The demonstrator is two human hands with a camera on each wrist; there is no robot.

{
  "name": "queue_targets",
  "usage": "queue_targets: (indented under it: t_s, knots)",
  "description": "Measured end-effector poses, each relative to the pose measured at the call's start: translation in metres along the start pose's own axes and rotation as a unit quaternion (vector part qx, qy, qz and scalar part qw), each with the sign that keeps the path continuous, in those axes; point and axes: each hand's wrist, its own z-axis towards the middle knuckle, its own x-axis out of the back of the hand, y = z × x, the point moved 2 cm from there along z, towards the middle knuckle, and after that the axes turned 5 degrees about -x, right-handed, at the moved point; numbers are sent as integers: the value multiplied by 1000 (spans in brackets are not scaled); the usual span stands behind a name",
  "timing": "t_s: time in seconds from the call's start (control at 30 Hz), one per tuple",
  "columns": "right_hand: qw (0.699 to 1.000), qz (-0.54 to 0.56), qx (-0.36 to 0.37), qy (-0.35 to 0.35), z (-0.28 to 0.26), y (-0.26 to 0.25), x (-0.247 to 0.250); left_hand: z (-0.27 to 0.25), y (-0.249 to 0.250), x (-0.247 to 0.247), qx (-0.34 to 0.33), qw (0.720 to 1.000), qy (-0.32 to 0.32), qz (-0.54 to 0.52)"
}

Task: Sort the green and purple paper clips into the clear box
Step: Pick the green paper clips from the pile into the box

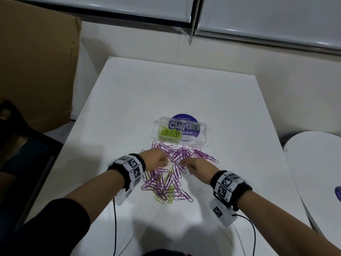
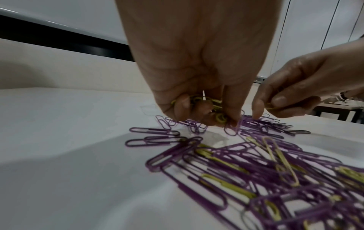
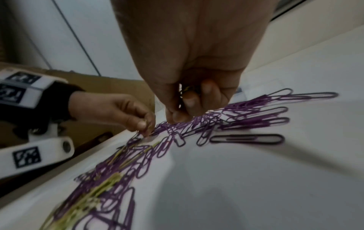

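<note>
A clear two-compartment box [image 1: 203,133] stands at mid-table, with green paper clips [image 1: 168,134] in its left compartment. Purple clips [image 1: 186,153] lie spread just in front of it. Nearer me lies a mixed pile of purple and green clips [image 1: 164,183] [image 2: 246,168] [image 3: 110,175]. My left hand [image 1: 162,160] [image 2: 204,112] hovers over the spread, its fingers curled round a bunch of green clips [image 2: 214,107]. My right hand [image 1: 186,164] [image 3: 183,109] is beside it, pinching a green clip [image 2: 272,107] while its fingertip touches the purple clips.
A round blue sticker [image 1: 184,118] lies under the box. A big cardboard box [image 1: 36,61] stands left of the white table [image 1: 129,108]. A second white table [image 1: 313,163] is at the right. Black cables [image 1: 115,218] run from both wrists.
</note>
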Motion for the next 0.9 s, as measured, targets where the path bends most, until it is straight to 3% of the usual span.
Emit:
queue_targets:
  t_s: [0.13,0.4,0.53,0.73,0.9]
  knots:
    - [995,-88,39,-38,1,-2,-9,-3,-4,-1,18,1000,11,-20]
    - [993,-114,-28,-8,-12,32,11,-4,-14,-4,23,997,38,-57]
    - [996,-84,-21,31,-8,15,12,-5,-15,-2,33,995,47,-82]
    - [992,-108,59,-5,10,-25,-13,-10,-19,-2,45,994,49,-83]
    - [991,-129,22,5,4,-5,-12,-17,-28,-4,58,991,53,-108]
